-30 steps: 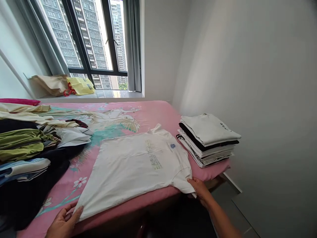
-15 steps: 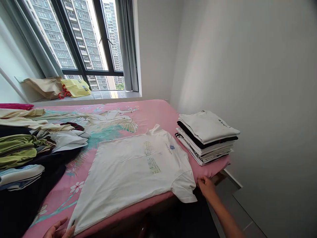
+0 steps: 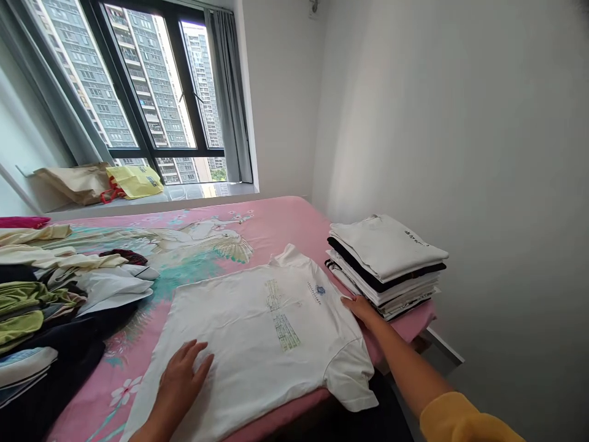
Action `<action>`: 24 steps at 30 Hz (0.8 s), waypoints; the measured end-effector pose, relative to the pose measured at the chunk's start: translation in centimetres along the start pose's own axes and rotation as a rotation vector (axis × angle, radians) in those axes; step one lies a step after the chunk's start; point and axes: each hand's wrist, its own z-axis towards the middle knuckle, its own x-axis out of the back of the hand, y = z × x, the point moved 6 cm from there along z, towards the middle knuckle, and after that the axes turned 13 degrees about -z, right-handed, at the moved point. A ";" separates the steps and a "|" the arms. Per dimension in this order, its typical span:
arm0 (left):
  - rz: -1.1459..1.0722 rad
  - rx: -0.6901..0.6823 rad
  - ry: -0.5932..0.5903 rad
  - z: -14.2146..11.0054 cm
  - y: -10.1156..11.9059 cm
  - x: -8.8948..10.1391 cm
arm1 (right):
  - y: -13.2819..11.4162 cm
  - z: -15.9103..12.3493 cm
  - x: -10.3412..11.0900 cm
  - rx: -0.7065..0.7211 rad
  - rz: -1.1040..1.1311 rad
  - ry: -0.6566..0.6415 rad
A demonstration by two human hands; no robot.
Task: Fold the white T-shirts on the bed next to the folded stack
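A white shirt (image 3: 257, 350) lies spread on the bed (image 3: 285, 218), printed side up, collar pointing toward the far right, with its near sleeve (image 3: 350, 377) drooping past the bed's near edge. The person's left hand (image 3: 183, 377) is loosely open over the lower part of the shirt, thumb apart from the fingers, with nothing gripped; whether it presses on the cloth or hovers just above cannot be told. The right hand (image 3: 362, 311) is at the shirt's shoulder edge, fingers bent together; whether they pinch any fabric is unclear.

The likeliest trouble is bunching: if the left hand dragged sideways while the right hand pulled, the soft cloth could ruck up and twist out of line. The overhanging sleeve could slip further down or catch under the person's arm, tugging the shirt askew. The stack of folded clothes (image 3: 389, 252) stands just beside the right hand, near the bed's corner, its layers uneven; a knock from the forearm could shift or topple it toward the floor.
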 end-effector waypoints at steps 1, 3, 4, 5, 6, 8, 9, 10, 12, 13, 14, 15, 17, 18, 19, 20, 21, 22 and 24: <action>0.054 0.012 -0.032 1.2 0.6 -1.1 | 0.0 0.1 -0.1 0.000 -0.001 -0.008; 0.145 0.028 -0.107 3.2 1.5 -3.3 | 0.1 0.3 -0.2 0.006 -0.026 -0.012; 0.178 0.021 -0.143 3.9 2.0 -4.4 | 0.2 0.4 -0.2 0.012 -0.050 -0.006; 0.202 0.003 -0.167 4.4 2.3 -5.3 | 0.4 0.6 0.0 0.015 -0.084 0.006; 0.221 -0.019 -0.176 4.6 2.6 -6.0 | 0.7 0.7 0.2 0.017 -0.126 0.027; 0.244 -0.056 -0.157 4.7 2.7 -7.0 | 1.0 0.9 0.6 0.018 -0.226 0.083; 0.251 -0.064 -0.144 4.6 2.6 -7.3 | 1.0 0.9 0.7 0.017 -0.277 0.108; 0.257 -0.067 -0.132 4.5 2.5 -7.5 | 0.8 0.9 0.7 0.016 -0.324 0.129; 0.260 -0.073 -0.117 4.2 2.2 -7.7 | -0.4 0.4 0.4 0.024 -0.398 0.170; 0.260 -0.079 -0.111 4.1 2.1 -7.7 | -1.6 -0.1 0.0 0.066 -0.437 0.198; 0.258 -0.085 -0.106 4.0 2.1 -7.7 | -3.3 -0.8 -0.7 0.148 -0.478 0.226; 0.256 -0.091 -0.101 4.0 2.1 -7.7 | -5.4 -1.6 -1.6 0.267 -0.522 0.242; 0.252 -0.092 -0.091 4.1 2.2 -7.7 | -9.6 -3.5 -4.4 0.575 -0.608 0.184; 0.250 -0.091 -0.085 4.1 2.1 -7.7 | -11.2 -4.3 -6.1 0.727 -0.643 0.091; 0.248 -0.092 -0.078 4.1 2.1 -7.7 | -12.3 -4.8 -7.8 0.849 -0.673 -0.032; 0.245 -0.095 -0.072 4.1 2.0 -7.7 | -12.8 -4.9 -9.3 0.922 -0.707 -0.156; 0.242 -0.100 -0.066 4.1 2.0 -7.7 | -12.7 -4.2 -10.2 0.931 -0.744 -0.248; 0.239 -0.107 -0.063 4.1 1.9 -7.7 | -12.3 -3.0 -10.7 0.872 -0.785 -0.290; 0.235 -0.117 -0.057 4.1 1.8 -7.8 | -10.8 0.9 -9.9 0.629 -0.840 -0.213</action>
